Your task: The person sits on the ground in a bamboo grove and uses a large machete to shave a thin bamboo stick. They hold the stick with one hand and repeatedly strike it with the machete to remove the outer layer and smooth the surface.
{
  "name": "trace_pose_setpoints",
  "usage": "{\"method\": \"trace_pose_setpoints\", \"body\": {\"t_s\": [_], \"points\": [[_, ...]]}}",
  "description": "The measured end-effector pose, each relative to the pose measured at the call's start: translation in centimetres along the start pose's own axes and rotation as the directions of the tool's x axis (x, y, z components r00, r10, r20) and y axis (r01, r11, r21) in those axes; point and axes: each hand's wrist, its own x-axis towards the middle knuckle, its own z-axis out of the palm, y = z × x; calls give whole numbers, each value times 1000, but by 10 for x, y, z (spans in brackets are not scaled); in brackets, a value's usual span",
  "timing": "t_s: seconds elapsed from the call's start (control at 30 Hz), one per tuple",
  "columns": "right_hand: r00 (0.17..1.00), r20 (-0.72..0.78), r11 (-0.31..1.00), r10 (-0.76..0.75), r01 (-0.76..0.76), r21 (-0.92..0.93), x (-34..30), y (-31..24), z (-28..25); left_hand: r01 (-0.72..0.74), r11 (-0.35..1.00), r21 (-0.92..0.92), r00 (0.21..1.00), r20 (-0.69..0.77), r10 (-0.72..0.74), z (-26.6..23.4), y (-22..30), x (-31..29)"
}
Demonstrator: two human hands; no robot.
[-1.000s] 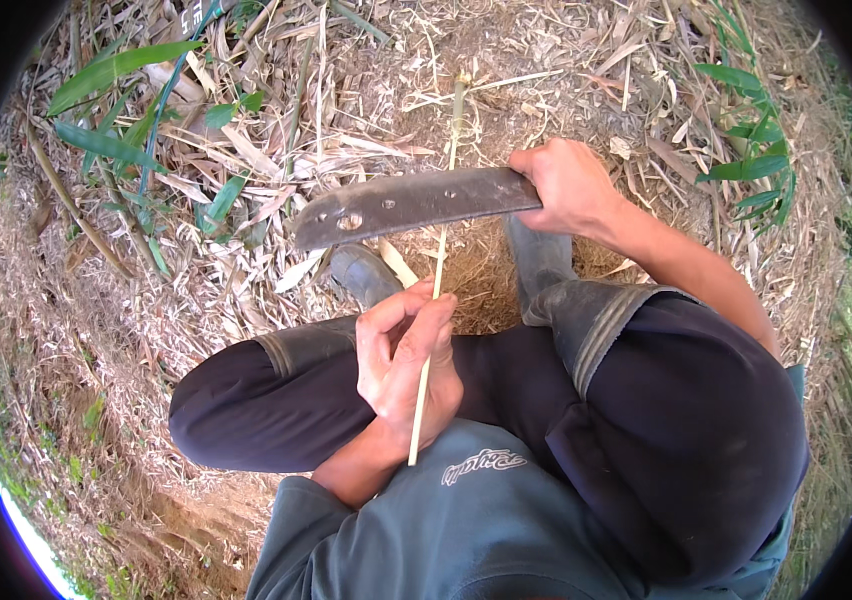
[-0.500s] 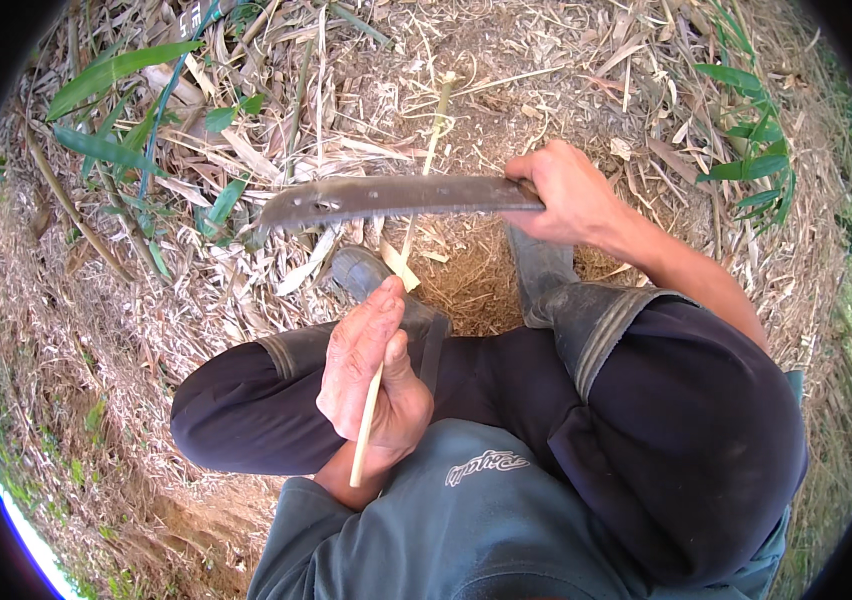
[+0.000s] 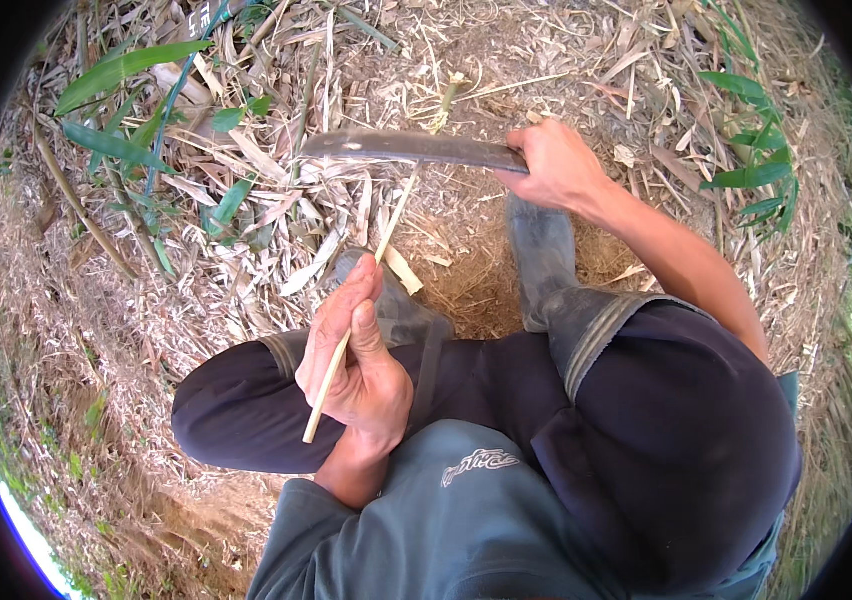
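My left hand (image 3: 374, 378) pinches a thin pale stick (image 3: 394, 222), which looks like split bamboo, between thumb and fingers. One end of the stick sticks out below the palm; the rest slants away from me. My right hand (image 3: 568, 172) is closed round the handle of a machete (image 3: 396, 146), and the handle itself is mostly hidden in the fist. The long dark blade lies across the stick, pointing left and covering part of it. Beyond the blade, curled pale shavings (image 3: 438, 122) cling near the stick's far end.
My rubber boots (image 3: 543, 245) and bent knees frame a patch of brown soil and fine shavings (image 3: 468, 285). A flat pale offcut (image 3: 403, 270) lies beside the left boot. Dry leaf litter surrounds me, with green leaves (image 3: 126, 72) at far left and more leaves (image 3: 754, 172) at right.
The machete and my right hand have moved farther from me along the stick, the blade tip shifting right. My left hand has moved left, so the stick slants more.
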Motion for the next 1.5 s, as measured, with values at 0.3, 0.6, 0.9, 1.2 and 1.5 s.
{"method": "trace_pose_setpoints", "body": {"t_s": [0.3,0.6,0.9,1.2,1.5], "points": [[990,-23,989,137,-136,54,-6,1,-7,-98,995,18,995,-3,98,2,0,6],[997,-49,988,-58,64,142,-79,-6,-24,-26,999,42,999,-22,27,1,-5,7],[996,53,996,-66,62,69,-72,-1,-20,-296,945,137,941,211,264,-2,1,0],[990,117,985,82,-98,139,-40,-4,-3,-361,927,99,909,261,326,-13,13,-15],[992,122,994,-11,-3,113,-43,2,8,-373,923,95,905,258,339,-2,3,-37]]}}
